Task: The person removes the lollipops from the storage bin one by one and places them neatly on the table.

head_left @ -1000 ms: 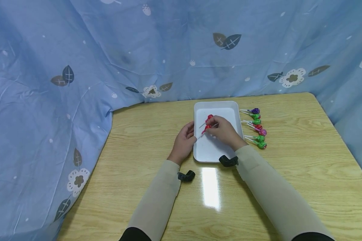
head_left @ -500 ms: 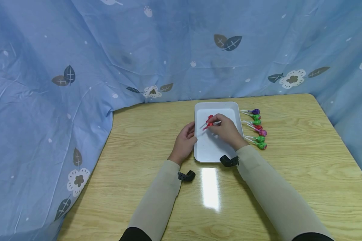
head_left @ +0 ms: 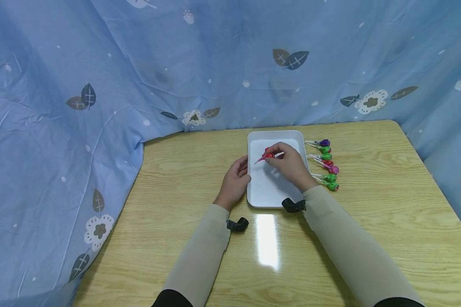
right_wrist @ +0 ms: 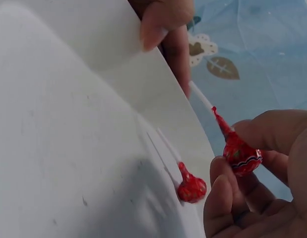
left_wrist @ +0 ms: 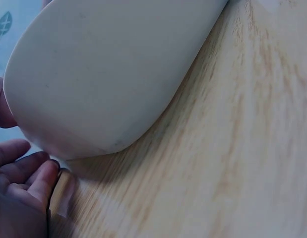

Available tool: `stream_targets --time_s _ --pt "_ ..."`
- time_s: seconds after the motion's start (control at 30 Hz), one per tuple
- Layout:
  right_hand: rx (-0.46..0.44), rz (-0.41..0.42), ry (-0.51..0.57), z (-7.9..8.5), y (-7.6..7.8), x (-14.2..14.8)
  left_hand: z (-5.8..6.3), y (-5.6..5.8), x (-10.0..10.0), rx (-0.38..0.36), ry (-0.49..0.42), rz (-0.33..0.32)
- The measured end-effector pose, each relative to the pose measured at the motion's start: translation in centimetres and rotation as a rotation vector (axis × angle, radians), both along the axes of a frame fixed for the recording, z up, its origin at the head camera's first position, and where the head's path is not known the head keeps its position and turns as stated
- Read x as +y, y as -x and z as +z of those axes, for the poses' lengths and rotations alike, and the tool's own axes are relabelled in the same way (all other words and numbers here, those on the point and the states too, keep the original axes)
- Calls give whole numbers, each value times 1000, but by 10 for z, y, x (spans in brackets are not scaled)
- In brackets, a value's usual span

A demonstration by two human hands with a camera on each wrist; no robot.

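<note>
Pinched between the thumb and fingers of my right hand (head_left: 290,167) is a red-wrapped lollipop (right_wrist: 244,156), its white stick angled up to the left in the right wrist view. It hangs over the white tray (head_left: 266,192). A second red lollipop (right_wrist: 192,189) lies inside the tray, and the right hand's fingers partly cover it in the head view. My left hand (head_left: 234,184) grips the tray's left rim, thumb over the edge and fingers outside. From the left wrist, the fingers (left_wrist: 41,181) show curled beside the tray's corner.
Right of the tray, a column of several lollipops in purple, green, red and pink wrappers (head_left: 325,157) lies on the wooden table (head_left: 184,170), sticks toward the tray. A blue patterned curtain (head_left: 223,64) hangs behind the table and along its left side.
My right hand has shifted the held lollipop slightly up and right, toward the one lying in the tray. The left hand has stayed at the tray's left rim.
</note>
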State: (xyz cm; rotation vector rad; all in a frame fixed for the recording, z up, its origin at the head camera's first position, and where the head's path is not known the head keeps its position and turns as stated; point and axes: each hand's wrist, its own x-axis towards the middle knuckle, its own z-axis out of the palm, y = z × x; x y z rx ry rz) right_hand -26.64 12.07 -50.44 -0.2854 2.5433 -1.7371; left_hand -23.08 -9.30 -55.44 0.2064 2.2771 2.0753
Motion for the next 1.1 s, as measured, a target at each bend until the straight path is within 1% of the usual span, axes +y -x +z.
stream_targets --time_s 0.23,0.47,0.7,0.87,1.1 --pt "-21 -23 -3 5 -3 6 -2 1 -2 -9 13 17" --pt "-52 -36 -5 6 -5 12 -2 0 -2 -17 6 21" --pt "-77 -43 35 10 -11 19 -1 1 0 -16 -2 17" --pt "-92 -60 58 10 -13 23 0 1 1 -18 -1 19" --pt "-87 -93 85 11 -18 33 0 1 1 -20 4 24"
